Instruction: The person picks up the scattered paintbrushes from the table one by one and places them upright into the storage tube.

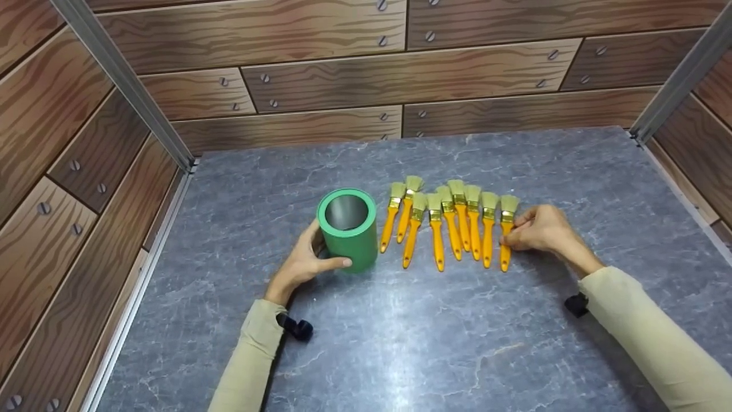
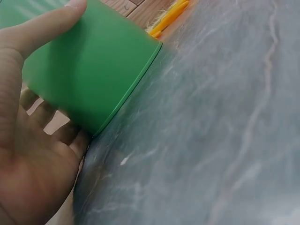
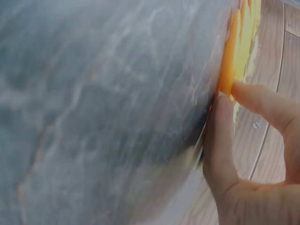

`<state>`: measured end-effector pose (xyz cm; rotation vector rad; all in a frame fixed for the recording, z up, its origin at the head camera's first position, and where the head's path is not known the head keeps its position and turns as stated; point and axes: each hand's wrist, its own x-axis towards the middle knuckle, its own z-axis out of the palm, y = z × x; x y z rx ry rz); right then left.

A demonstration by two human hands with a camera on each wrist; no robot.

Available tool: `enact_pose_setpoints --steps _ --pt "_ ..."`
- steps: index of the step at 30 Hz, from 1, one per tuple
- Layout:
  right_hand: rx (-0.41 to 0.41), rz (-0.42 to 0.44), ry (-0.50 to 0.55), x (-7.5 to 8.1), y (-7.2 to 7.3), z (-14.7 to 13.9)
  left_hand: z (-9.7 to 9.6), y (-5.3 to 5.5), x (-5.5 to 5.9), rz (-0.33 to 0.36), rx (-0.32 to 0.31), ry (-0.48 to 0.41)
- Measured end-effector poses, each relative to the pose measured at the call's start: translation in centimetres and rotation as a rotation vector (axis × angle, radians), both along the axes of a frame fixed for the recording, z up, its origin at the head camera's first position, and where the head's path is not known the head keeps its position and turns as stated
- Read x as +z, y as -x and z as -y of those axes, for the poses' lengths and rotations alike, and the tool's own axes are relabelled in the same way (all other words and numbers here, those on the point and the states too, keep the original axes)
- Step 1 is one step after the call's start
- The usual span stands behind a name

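A green cylindrical container [image 1: 349,252], hollow with an open top, stands upright on the grey table. My left hand [image 1: 300,260] holds its left side, thumb across the front and fingers behind; the left wrist view shows the green wall [image 2: 98,65] against that hand. To the right lie several paintbrushes with orange handles and pale bristles, side by side in a rough row, bristles pointing away. At the row's right end, my right hand [image 1: 540,232] pinches the handle of the last paintbrush [image 1: 506,252] between thumb and finger. That brush lies on the table.
The marbled grey table [image 1: 400,343] is bounded by wood-patterned panels [image 1: 320,86] at the back and sides. Metal posts [image 1: 675,80] stand at the back corners. Between the container and the right hand lie the other brushes [image 1: 437,240].
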<state>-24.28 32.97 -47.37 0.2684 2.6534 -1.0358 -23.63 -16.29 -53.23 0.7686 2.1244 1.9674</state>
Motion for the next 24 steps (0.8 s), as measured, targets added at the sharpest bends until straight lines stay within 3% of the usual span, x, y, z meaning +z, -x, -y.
enact_pose_setpoints --steps 6,10,14,20,24 --pt "-0.008 -0.001 -0.046 -0.1 0.2 0.4 0.1 0.0 -0.2 0.001 0.01 -0.007" --pt "0.013 0.0 -0.008 -0.3 0.2 0.1 0.1 0.0 -0.2 0.012 0.004 -0.007" --pt "0.025 0.026 0.088 -0.5 0.3 -0.3 0.3 0.1 -0.3 0.048 0.009 -0.007" --pt "0.005 0.081 0.346 -0.4 0.2 -0.7 0.7 0.2 -0.6 0.092 0.003 -0.062" --pt "0.022 0.045 0.378 0.3 -0.1 -0.7 0.7 0.1 -0.8 0.106 0.014 -0.074"
